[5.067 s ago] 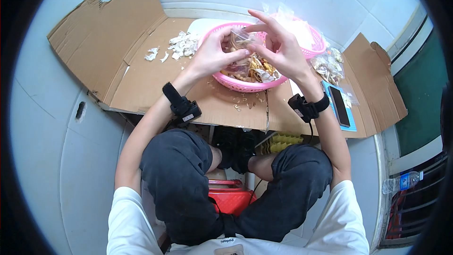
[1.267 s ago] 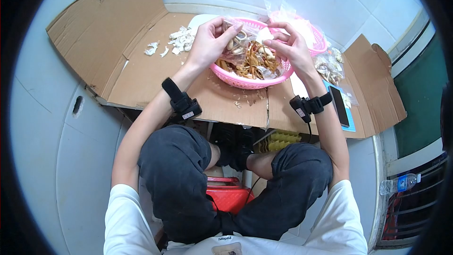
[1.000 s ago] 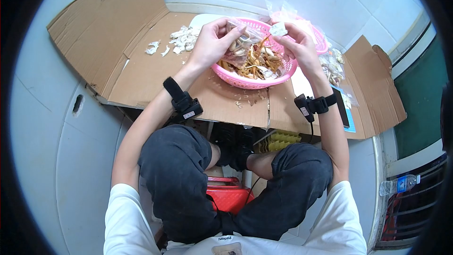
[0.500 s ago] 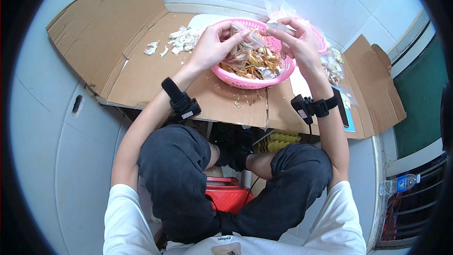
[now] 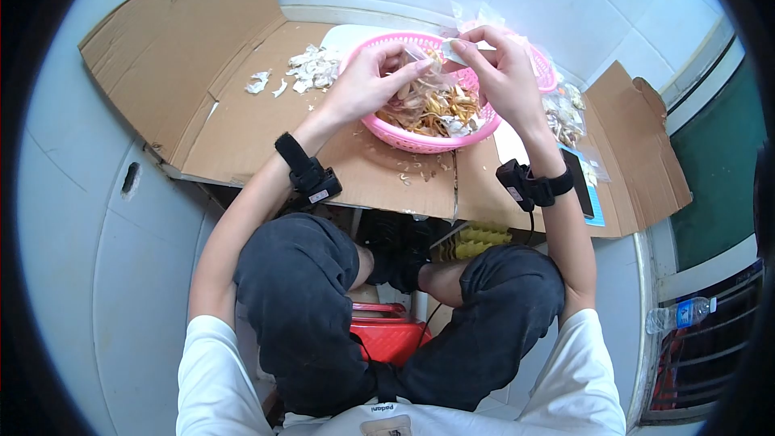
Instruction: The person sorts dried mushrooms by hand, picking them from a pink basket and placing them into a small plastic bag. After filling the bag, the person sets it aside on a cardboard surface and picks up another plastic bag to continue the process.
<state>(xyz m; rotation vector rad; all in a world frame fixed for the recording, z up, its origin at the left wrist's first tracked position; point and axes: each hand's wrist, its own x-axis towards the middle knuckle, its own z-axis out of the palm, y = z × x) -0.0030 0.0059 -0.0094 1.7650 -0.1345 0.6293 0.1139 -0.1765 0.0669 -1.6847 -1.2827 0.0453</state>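
Over the near pink basket (image 5: pixel 412 143), my left hand (image 5: pixel 367 85) is closed on a clear plastic bag (image 5: pixel 413 97) with dried pieces inside. Between the thumb and fingers of my right hand (image 5: pixel 508 73) is a thin whitish piece (image 5: pixel 454 51), held just right of the bag's top. I cannot make out exactly what that piece is. The basket holds a mix of brownish-yellow dried strips (image 5: pixel 442 110) and some pale flakes. Part of its far rim is hidden behind my hands.
Cardboard (image 5: pixel 258 141) covers the table, with raised flaps at both sides. White flakes (image 5: pixel 313 69) lie at left. Another pink basket (image 5: pixel 547 73) stands behind my right hand. Filled clear bags (image 5: pixel 565 119) and a dark phone-like slab (image 5: pixel 575 182) lie at right.
My right hand has turned slightly and shifted a little left, bringing the whitish piece closer to the bag. My left hand has tilted a little and still grips the bag.
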